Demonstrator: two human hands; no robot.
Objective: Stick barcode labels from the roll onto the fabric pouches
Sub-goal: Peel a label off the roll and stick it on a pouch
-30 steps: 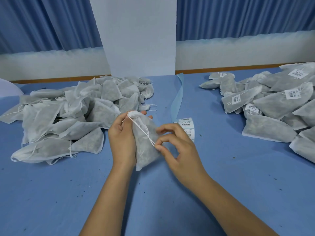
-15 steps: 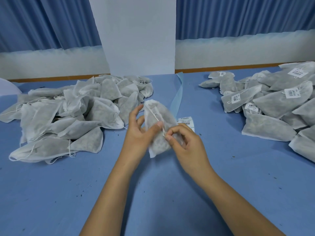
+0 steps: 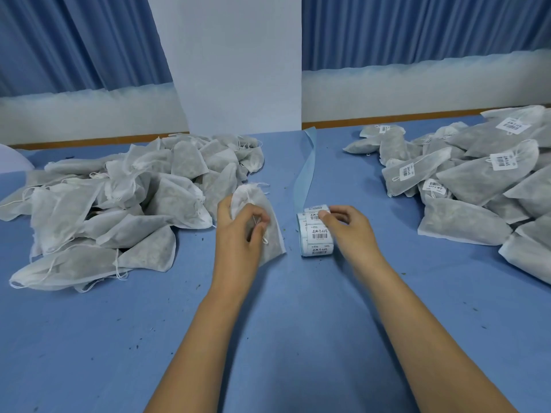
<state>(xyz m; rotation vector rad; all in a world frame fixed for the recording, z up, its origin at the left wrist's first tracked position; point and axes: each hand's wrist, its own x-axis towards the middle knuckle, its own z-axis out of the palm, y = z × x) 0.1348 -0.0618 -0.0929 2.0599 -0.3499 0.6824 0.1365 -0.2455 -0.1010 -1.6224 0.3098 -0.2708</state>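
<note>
Left: one heap of unlabelled fabric pouches on blue table. Centre: left hand grips one pouch, fingers curled round it and its drawstring. Just beside: one label roll, one blue liner strip trailing back. Right hand pinches top of roll. Right: second heap, at least five barcode labels showing.

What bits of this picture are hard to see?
All head view.
Print on the label roll: too small to read.
Whether the right hand has lifted a label: its fingers cover that spot.
Middle of the held pouch: behind the left hand.
Labelled pouch pile: cut by the right edge.
</note>
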